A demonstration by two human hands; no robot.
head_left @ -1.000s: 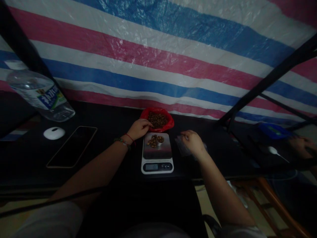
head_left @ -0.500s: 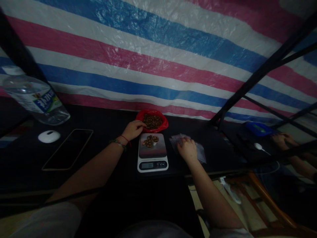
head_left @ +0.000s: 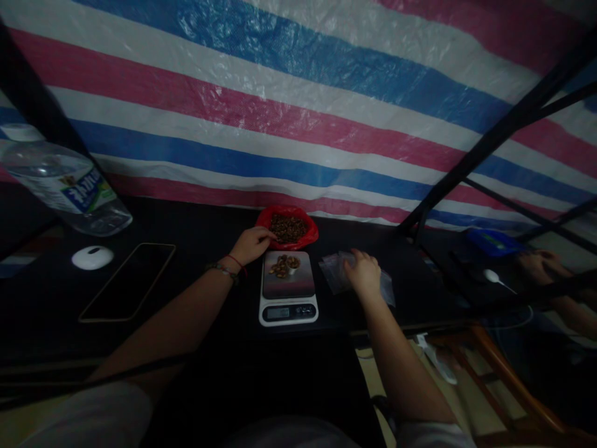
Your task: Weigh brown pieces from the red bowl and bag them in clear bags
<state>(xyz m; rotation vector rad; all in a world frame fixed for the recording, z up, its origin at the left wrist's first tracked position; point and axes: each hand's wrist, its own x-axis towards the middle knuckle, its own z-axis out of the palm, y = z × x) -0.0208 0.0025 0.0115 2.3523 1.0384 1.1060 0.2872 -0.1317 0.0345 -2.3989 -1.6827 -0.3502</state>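
Note:
A small white digital scale (head_left: 288, 292) stands on the dark table, with a little white cup and a heap of brown beans (head_left: 282, 266) on its platform. Just behind it lies a red bag (head_left: 288, 228) filled with the same brown beans. My left hand (head_left: 253, 243) rests at the bag's left edge, fingers curled and pinched toward the beans; what they hold is too small to make out. My right hand (head_left: 362, 272) lies on a pile of clear plastic bags (head_left: 334, 274) to the right of the scale, fingers bent down onto them.
A phone (head_left: 128, 280), a white mouse (head_left: 92, 257) and a water bottle (head_left: 65, 187) sit at the left. A striped tarp hangs behind the table. At the right another person's hands (head_left: 541, 261) are near a white spoon (head_left: 495, 277) and a blue tub (head_left: 492, 242).
My right hand came down onto the clear bags and shifted slightly right on them. My left hand stayed at the red bag's edge. The camera tilted a little.

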